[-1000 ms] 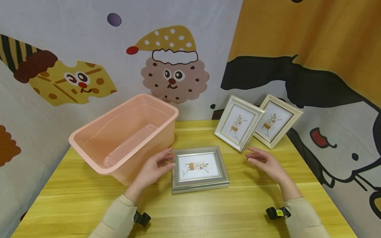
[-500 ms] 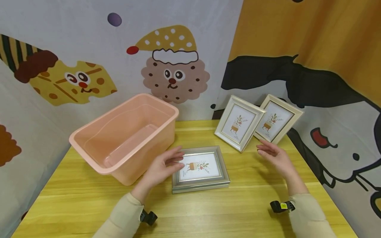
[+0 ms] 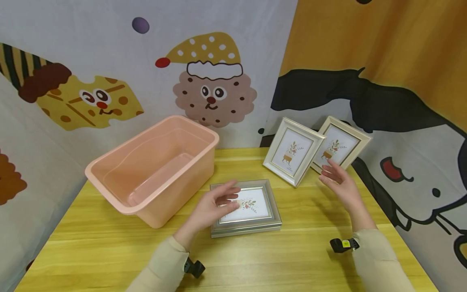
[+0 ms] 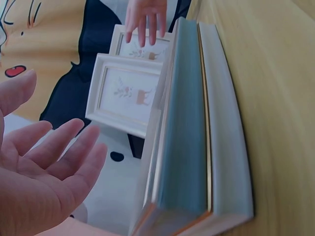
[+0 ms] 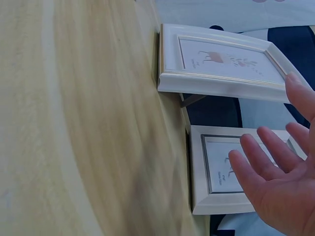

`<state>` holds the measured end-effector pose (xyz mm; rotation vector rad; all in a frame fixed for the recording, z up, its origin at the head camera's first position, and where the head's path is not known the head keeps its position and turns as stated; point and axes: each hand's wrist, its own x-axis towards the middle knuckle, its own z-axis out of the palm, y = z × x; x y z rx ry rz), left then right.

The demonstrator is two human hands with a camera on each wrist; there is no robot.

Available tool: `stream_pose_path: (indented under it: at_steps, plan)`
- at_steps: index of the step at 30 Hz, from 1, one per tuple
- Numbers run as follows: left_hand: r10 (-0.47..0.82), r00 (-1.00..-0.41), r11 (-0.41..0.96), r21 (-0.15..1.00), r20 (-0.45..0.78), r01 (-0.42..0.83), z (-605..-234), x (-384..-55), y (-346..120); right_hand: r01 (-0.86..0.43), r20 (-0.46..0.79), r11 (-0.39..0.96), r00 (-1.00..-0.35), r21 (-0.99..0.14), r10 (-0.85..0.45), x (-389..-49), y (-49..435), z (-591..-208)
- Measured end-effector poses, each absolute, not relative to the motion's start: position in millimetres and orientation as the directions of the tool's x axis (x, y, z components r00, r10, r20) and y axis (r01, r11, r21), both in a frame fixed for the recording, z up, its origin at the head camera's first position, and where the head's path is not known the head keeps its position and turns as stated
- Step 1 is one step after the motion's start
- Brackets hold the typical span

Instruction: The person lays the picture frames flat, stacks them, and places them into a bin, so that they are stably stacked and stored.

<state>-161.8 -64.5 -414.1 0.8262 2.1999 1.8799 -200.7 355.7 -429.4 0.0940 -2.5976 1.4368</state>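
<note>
My left hand (image 3: 216, 206) hovers with relaxed fingers over the left part of a silver picture frame (image 3: 255, 215), which lies flat on the table. From the left wrist view, it is the upper of two picture frames (image 4: 189, 128) stacked face up. My right hand (image 3: 344, 186) is held up, fingers spread and holding nothing, in front of a cream picture frame (image 3: 337, 146) and overlapping its lower part. To its left stands a white picture frame (image 3: 293, 152), leaning back on its support leg, which shows in the right wrist view. All the visible prints have the same plant motif.
A pink plastic bin (image 3: 175, 182) with nothing in it sits at the left of the wooden table (image 3: 248, 263), close beside the stacked frames. A cartoon-printed cloth (image 3: 255, 48) hangs right behind the table and along its sides.
My left hand has moved rightward, from the left edge of the lying frames to over them. My right hand has shifted right and forward toward the cream picture frame. The frames have stayed put.
</note>
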Motion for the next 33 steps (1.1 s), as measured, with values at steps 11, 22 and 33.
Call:
stream_pose_path:
  at_steps: [11, 22, 33]
  plan:
    - [0.509, -0.825, 0.064, 0.945, 0.247, 0.322, -415, -157, -46, -0.176, 0.225, 0.444, -0.972, -0.879, 0.06, -219, 348, -427]
    - [0.511, -0.835, 0.034, 0.966, 0.205, 0.258, -424, -157, -32, -0.211, 0.26, 0.404, -0.963, -0.89, 0.07, -235, 338, -425]
    - [0.516, -0.824, 0.009, 0.96, 0.234, 0.278, -427, -157, -20, -0.215, 0.269, 0.35, -0.956, -0.912, 0.114, -246, 329, -421]
